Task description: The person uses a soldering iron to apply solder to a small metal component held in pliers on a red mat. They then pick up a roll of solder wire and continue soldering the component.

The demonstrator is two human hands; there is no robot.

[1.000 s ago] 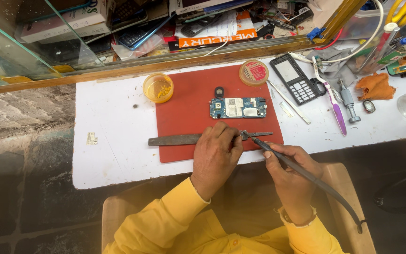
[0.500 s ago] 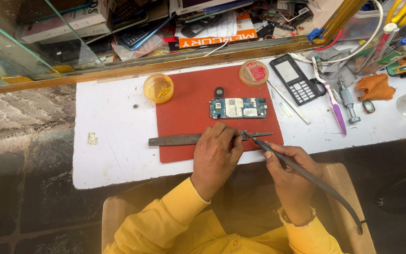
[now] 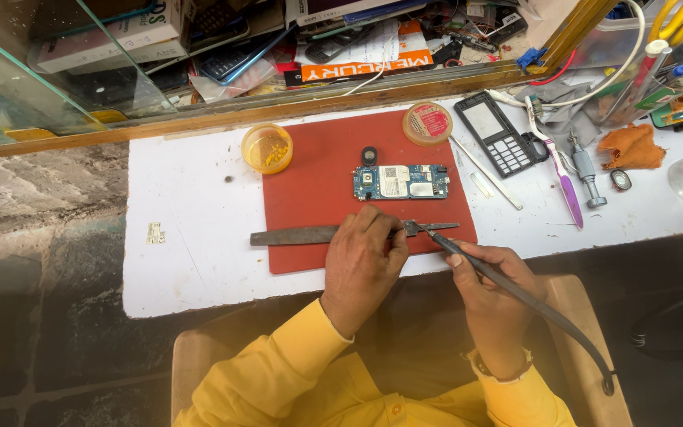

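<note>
My left hand [image 3: 365, 257] presses down on a long flat metal file [image 3: 294, 235] that lies across the near edge of the red mat [image 3: 318, 190]. My right hand [image 3: 492, 285] grips a soldering iron [image 3: 476, 261] like a pen, its tip resting on the file just right of my left fingers. The iron's dark cord trails off to the lower right. A blue phone circuit board [image 3: 401, 182] sits on the mat beyond the file, with a small black round part [image 3: 369, 154] just behind it.
On the white table stand a small yellow tub [image 3: 267, 148] at the mat's far left corner and a round tin [image 3: 428, 122] at its far right. A black phone keypad frame [image 3: 498, 133], toothbrush [image 3: 559, 170], screwdriver [image 3: 586, 170] and orange cloth [image 3: 630, 146] lie to the right. Clutter fills the back shelf.
</note>
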